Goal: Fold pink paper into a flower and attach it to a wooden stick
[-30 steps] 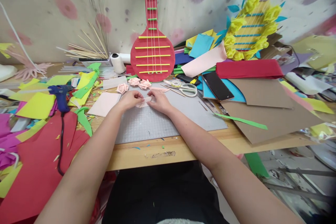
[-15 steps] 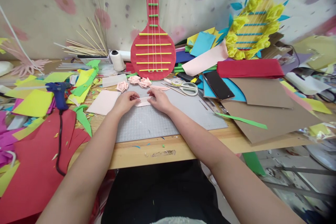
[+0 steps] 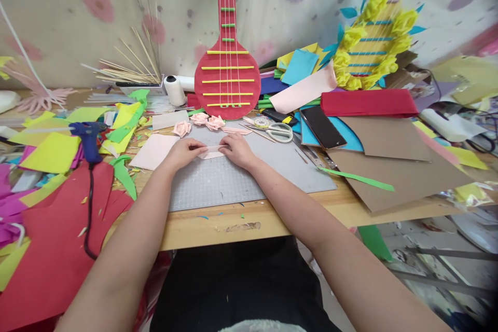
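The left hand's (image 3: 185,153) fingers have straightened slightly; they and the right hand's (image 3: 238,150) pinch a pale pink strip (image 3: 212,152) over the grey mat (image 3: 218,181); the round roll's (image 3: 261,122) print is too small to read

Light wooden table (image 3: 187,239) with a scuffed front edge, gray gridded cutting mat (image 3: 218,187) flat at the middle, brown cardboard (image 3: 404,181) to the right, red sheet (image 3: 62,223) at the left, white spool (image 3: 175,94) upright near the back
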{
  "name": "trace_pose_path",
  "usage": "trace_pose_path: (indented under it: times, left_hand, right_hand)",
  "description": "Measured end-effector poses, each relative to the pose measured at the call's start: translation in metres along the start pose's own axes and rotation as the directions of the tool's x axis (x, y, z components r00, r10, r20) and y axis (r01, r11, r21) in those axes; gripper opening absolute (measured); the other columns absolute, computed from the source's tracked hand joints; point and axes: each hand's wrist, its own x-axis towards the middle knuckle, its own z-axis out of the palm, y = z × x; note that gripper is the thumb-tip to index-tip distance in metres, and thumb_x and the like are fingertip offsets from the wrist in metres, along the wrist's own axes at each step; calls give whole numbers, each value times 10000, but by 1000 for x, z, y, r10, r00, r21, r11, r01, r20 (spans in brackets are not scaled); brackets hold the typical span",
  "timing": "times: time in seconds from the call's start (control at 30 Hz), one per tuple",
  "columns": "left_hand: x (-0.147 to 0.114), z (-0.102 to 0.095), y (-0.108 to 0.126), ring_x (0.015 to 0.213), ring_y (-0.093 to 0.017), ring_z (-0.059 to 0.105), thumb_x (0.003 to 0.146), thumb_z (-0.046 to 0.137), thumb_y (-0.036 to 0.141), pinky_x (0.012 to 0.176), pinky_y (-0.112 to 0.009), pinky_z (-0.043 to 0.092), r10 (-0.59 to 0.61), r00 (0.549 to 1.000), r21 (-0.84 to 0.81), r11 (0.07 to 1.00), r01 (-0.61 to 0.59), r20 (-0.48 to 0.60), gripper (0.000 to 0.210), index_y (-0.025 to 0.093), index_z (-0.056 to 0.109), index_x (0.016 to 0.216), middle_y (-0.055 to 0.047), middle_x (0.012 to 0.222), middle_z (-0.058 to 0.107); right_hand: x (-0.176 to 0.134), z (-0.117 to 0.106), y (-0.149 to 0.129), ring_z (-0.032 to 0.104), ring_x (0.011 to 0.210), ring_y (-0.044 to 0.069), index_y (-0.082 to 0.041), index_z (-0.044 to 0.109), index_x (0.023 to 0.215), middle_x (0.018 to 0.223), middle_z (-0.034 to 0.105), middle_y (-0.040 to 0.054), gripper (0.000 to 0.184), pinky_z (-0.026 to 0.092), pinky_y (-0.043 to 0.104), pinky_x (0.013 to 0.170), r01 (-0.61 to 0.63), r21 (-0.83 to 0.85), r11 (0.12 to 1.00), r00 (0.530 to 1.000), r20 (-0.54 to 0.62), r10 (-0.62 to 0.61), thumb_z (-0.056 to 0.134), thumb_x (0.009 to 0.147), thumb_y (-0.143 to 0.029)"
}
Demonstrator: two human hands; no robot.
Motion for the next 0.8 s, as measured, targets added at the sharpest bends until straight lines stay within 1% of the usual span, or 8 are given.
trace_pose_path:
  times: [0.17,0.3,0.4,0.53,0.6,0.67,0.73,0.8]
  left_hand:
    - [-1,-1,3,723,-172,580,662,623,352,674,-270,421,79,996,90,993,-74,-51,202,191,718,738,-40,748,696]
    - [-2,2,5,753,-173,562,661,618,309,723,-292,416,185,981,193,966,-170,-63,196,186,697,792,-40,790,676]
    - [-3,6,8,778,-174,546,678,584,261,741,-300,407,236,971,234,947,-220,-46,145,176,668,760,-38,779,649]
    - [-3,7,11,776,-171,532,686,551,221,735,-298,404,257,966,242,938,-248,-6,107,181,641,728,-30,757,630]
    - [-4,7,11,781,-173,529,687,540,212,741,-303,403,270,963,250,931,-264,10,105,182,634,724,-30,758,628]
    - [-4,7,10,790,-176,526,688,526,198,754,-310,401,290,957,262,922,-286,23,111,183,629,722,-32,769,629]
    - [-5,6,8,803,-177,524,684,508,177,768,-313,400,314,948,275,909,-313,39,130,184,628,731,-31,784,632]
    - [-6,6,8,823,-178,523,668,494,150,781,-311,401,338,939,287,895,-341,59,162,186,631,746,-30,807,634]
  right_hand:
    - [-1,0,1,452,914,208,-176,617,843,900,590,63,95,349,340,851,24,-7,1000,1000,-10,-24,550,786,-212]
    - [-2,-1,-1,453,915,207,-178,595,844,895,589,60,92,357,335,847,68,4,998,997,-30,-68,540,770,-175]
    - [-3,-2,-2,454,903,201,-179,578,822,872,583,56,100,363,326,836,95,18,995,995,-45,-94,518,754,-135]
    - [-5,-4,-3,458,905,192,-179,565,803,862,579,49,120,365,311,838,120,45,992,992,-48,-118,508,728,-104]
    - [-6,-6,-4,462,908,189,-178,560,801,867,578,47,88,364,307,840,136,56,989,990,-35,-134,536,728,-135]
    - [-6,-8,-5,466,902,186,-178,558,792,869,580,47,52,362,309,837,140,69,988,990,-19,-139,558,757,-217]
    - [-6,-9,-6,469,883,182,-176,558,775,855,583,52,129,360,314,833,120,74,990,993,-10,-120,518,815,-293]
    - [-6,-9,-6,469,875,179,-172,562,774,843,585,58,181,357,316,834,87,65,994,996,-11,-87,461,856,-297]
